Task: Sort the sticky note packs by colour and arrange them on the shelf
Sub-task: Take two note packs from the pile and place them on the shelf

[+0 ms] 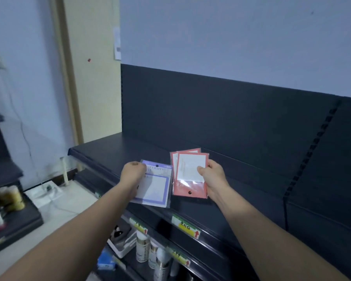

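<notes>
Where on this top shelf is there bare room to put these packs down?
The shelf is bare to the right of the red packs and right hand, up to the back panel; also left of the purple pack and left hand, toward the corner. Underneath, the bottles stand crowded.

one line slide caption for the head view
Left hand holds purple pack, right hand holds red packs at dark shelf.

Purple-bordered sticky note pack (156, 187): clear sleeve, white centre, hang hole at the far end. It lies at the near edge of the dark top shelf (241, 179), and the left hand (133, 171) grips its left edge.

Two red sticky note packs (190, 177) sit just to its right, fanned and overlapping, hang hole at the near end. The right hand (212, 175) pinches them.
</notes>
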A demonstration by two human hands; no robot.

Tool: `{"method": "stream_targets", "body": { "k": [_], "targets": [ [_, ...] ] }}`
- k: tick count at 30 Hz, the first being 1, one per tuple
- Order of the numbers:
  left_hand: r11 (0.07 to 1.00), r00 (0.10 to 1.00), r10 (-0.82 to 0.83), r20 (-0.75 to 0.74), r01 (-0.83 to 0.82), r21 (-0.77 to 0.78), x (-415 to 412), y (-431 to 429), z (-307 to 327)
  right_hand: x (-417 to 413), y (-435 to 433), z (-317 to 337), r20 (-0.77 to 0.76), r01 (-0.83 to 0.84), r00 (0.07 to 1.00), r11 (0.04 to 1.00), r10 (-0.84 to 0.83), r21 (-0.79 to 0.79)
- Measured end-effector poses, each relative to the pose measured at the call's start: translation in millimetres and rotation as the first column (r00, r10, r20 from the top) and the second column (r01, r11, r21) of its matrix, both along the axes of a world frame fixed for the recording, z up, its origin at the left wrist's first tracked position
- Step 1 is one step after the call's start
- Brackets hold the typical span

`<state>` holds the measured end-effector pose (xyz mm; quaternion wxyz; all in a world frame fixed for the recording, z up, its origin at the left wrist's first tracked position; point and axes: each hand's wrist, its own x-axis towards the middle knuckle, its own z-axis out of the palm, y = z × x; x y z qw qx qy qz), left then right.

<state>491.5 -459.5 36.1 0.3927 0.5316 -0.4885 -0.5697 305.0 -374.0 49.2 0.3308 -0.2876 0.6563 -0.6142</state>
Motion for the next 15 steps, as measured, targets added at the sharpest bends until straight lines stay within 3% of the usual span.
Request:
{"method": "stream_targets", "body": {
  "k": [15],
  "targets": [
    [0.979, 0.980, 0.193, 0.055, -0.188, -0.084, 49, -170, -19, 45, -183, -2, 0.006, -0.096, 0.995, 0.991, 0.096, 0.089]
  ]
}}
